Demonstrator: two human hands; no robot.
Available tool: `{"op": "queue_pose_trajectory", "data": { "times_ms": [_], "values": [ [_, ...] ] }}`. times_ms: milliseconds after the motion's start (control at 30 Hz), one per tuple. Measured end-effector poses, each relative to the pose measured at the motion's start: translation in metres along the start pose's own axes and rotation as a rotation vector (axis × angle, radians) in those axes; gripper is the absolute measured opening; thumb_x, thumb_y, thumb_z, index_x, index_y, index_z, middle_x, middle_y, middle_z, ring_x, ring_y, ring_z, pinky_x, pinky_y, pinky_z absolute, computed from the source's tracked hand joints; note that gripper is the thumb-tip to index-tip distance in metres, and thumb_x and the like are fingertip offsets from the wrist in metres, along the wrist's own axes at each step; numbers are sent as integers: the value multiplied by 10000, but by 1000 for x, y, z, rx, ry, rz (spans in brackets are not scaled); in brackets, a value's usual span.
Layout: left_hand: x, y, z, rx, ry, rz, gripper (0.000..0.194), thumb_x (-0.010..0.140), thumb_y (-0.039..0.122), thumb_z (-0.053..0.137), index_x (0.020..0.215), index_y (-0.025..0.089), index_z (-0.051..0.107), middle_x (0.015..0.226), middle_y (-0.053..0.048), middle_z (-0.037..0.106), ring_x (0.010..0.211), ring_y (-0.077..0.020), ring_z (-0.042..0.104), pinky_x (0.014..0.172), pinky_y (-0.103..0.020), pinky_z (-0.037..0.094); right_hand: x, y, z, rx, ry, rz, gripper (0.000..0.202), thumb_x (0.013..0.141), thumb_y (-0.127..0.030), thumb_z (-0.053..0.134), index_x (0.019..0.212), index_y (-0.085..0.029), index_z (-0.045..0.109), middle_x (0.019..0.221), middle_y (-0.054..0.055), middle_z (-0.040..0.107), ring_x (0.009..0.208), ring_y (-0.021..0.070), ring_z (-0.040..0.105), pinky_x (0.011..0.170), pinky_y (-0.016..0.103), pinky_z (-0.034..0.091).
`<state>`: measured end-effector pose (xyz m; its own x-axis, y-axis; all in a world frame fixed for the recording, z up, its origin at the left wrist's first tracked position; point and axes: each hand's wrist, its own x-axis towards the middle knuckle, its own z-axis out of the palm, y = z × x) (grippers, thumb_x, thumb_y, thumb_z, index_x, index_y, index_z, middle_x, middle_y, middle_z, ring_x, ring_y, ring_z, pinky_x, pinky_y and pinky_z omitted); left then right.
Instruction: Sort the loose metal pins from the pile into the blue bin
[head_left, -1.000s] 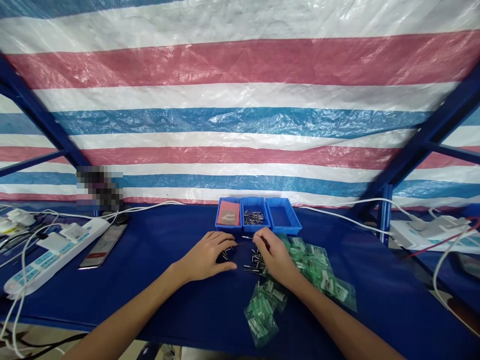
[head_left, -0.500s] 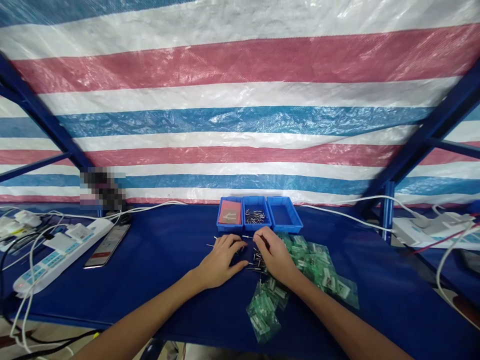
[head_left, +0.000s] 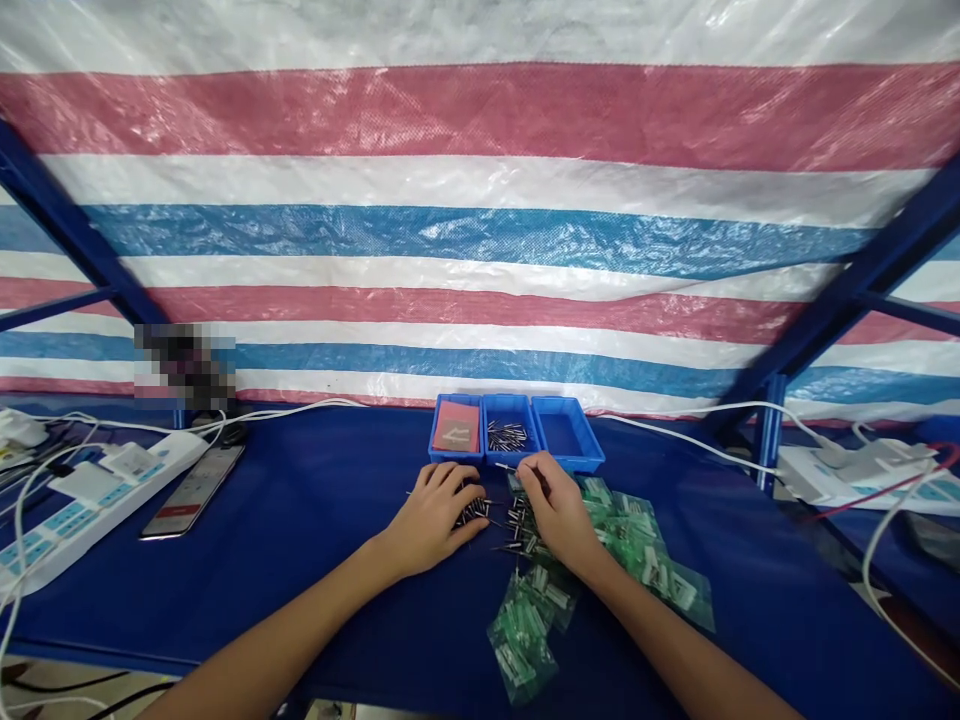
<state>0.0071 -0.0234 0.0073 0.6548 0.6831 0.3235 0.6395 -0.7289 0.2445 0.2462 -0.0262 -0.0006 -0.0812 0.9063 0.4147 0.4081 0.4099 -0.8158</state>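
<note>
On the blue table my left hand (head_left: 439, 515) lies with its fingers apart, curved around a small pile of dark metal pins (head_left: 472, 511). My right hand (head_left: 555, 500) is closed in a pinch on a thin metal pin (head_left: 507, 467), just in front of the blue bins. A second cluster of pins (head_left: 519, 520) lies between the two hands. Green-printed clear packets (head_left: 637, 535) spread under and to the right of my right wrist, and more packets (head_left: 521, 640) lie nearer the front edge.
Three blue bins stand behind my hands: one with pink card (head_left: 459, 420), one with pins (head_left: 507, 437), and one at the right (head_left: 566, 435). At the left are a phone (head_left: 193, 490) and a power strip (head_left: 71, 525); another strip (head_left: 825, 470) sits at the right.
The view has shifted slightly. My left hand has spread a little and drawn away from the central cluster, showing more of the pins beneath it. My right hand stays pinched on a pin.
</note>
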Motion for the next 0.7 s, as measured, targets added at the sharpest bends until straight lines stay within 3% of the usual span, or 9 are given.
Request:
{"op": "queue_pose_trajectory", "data": {
  "times_ms": [133,267,467,700],
  "values": [
    [-19,-13,-8,10,9,-88,333,1081,466,566,1312,233,626,1440,-99,607,1348,-309,560,1133,-517,460,0,-1,0,-2,-36,15,283,1129,-395,448,917,-242,557,823,-3,507,724,193,486,685,326,384],
    [-34,-19,-11,-43,-11,-157,497,1060,556,576,1467,272,544,1531,-99,550,1452,-339,480,1198,-555,442,2,-1,0,-8,-22,9,273,1122,-384,463,912,-239,559,834,2,526,741,195,497,699,325,391],
    [-38,-4,-7,-111,-57,-185,593,1023,628,597,1508,297,520,1583,-104,479,1516,-358,387,1228,-587,442,3,3,2,-28,-15,5,277,1121,-392,465,925,-237,586,844,14,569,767,204,531,723,329,413],
    [-31,4,7,-50,-50,-202,766,1005,705,568,1597,247,410,1633,-150,417,1544,-412,342,1267,-701,318,2,3,0,4,32,9,279,1116,-406,470,924,-241,587,828,4,552,744,200,518,708,327,412]
  ]
}}
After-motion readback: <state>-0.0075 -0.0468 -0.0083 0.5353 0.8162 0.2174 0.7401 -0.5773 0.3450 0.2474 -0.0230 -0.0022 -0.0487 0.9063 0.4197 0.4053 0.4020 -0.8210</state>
